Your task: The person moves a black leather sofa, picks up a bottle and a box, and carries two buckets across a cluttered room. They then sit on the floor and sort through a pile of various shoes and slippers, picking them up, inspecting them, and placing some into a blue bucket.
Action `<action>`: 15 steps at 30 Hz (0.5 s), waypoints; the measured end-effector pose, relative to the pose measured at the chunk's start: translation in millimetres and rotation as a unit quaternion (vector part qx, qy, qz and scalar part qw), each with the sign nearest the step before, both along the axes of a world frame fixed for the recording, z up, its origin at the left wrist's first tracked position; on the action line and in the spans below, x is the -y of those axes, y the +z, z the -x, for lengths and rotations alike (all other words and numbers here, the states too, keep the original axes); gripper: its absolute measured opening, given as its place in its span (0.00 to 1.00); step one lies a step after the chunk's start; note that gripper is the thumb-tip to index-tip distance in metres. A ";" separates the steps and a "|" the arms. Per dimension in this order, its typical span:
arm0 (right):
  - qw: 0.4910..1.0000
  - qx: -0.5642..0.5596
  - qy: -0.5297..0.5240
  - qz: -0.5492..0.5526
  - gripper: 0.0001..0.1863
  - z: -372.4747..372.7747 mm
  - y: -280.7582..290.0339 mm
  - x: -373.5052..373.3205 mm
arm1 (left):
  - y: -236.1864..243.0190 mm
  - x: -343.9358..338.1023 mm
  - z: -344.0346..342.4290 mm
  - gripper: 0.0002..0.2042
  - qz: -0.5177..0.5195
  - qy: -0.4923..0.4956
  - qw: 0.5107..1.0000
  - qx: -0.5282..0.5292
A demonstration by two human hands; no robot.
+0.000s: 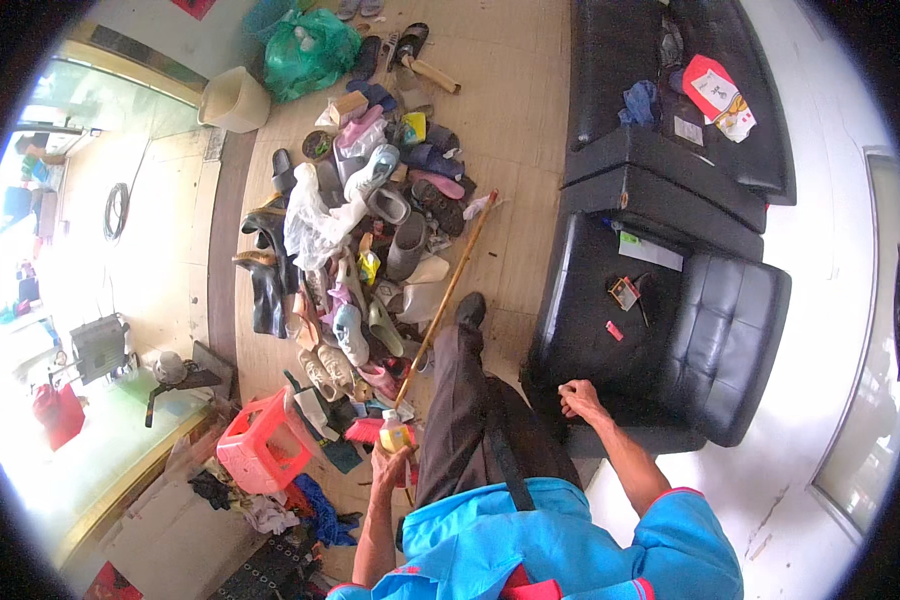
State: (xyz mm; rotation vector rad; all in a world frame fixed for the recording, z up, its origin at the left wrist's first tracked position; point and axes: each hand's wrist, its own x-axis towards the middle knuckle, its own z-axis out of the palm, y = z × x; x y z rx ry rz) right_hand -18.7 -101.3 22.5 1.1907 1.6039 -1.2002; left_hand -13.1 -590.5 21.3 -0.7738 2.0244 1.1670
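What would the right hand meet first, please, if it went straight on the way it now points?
Most likely the armchair: its edge lies just ahead of the right hand, though depth is unclear and the hand might pass above.

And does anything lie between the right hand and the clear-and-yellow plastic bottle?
Yes: in this view the person's dark-trousered legs lie between the right hand and the bottle, which the left hand holds.

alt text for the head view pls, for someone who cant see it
A person's left hand holds a small yellow-labelled bottle, while the curled right hand is near a black armchair; whether it holds anything is unclear. Ahead, a jumbled heap of shoes lies on the floor beside a long stick.
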 end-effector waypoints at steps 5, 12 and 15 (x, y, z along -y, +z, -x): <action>1.000 0.006 -0.015 0.008 0.14 26.0 12.1 -14.9 | 13.1 -23.6 70.1 0.25 -0.037 0.027 0.995 0.089; 0.998 0.044 0.045 0.002 0.13 136.6 -21.2 -63.3 | -13.5 -52.2 130.9 0.24 -0.034 0.055 0.996 0.068; 0.990 -0.015 0.131 0.053 0.12 225.9 -40.7 -87.6 | -10.2 -71.8 151.0 0.27 -0.014 0.074 0.994 0.075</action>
